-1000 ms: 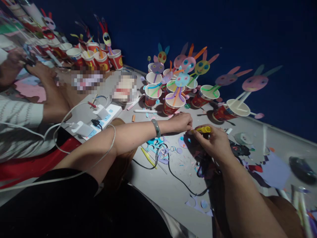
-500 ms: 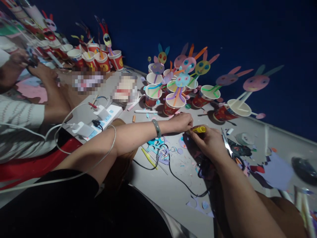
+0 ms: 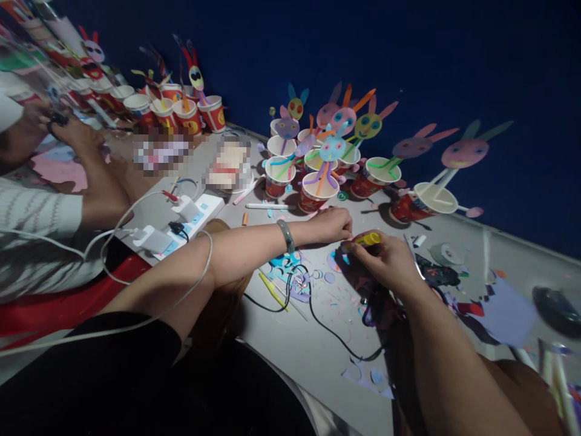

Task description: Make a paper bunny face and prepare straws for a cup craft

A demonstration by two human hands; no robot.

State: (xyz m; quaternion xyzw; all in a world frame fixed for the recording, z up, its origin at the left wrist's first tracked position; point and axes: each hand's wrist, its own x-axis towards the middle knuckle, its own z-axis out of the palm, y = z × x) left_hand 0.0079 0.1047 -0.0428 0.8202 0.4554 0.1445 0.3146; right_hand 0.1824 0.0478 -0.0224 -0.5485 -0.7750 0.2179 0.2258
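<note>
My right hand [image 3: 385, 260] grips a yellow marker [image 3: 370, 238], its hollow-looking end pointing up and right. Close by on the left is my left hand [image 3: 332, 224], fingers curled, a green bangle [image 3: 285, 235] on its wrist. Whatever those fingers pinch is hidden; a small pinkish bit shows between the two hands. Just behind stands a red paper cup [image 3: 313, 203] with a light-blue paper rabbit head [image 3: 333, 149] on coloured strips. Scissors [image 3: 417, 260] lie partly covered by my right wrist.
More rabbit cups [image 3: 424, 209] line the blue wall. A white power strip [image 3: 200, 218], a black cable [image 3: 333, 339], paper scraps [image 3: 285, 263], a tape roll [image 3: 447, 253] and purple paper [image 3: 511, 309] lie on the table. At left, a co-worker's arm [image 3: 97, 163] rests near pink paper.
My right hand has shifted slightly, covering more of the scissors, with the marker still in it. My left hand stays nearly in place. The view has shifted a little.
</note>
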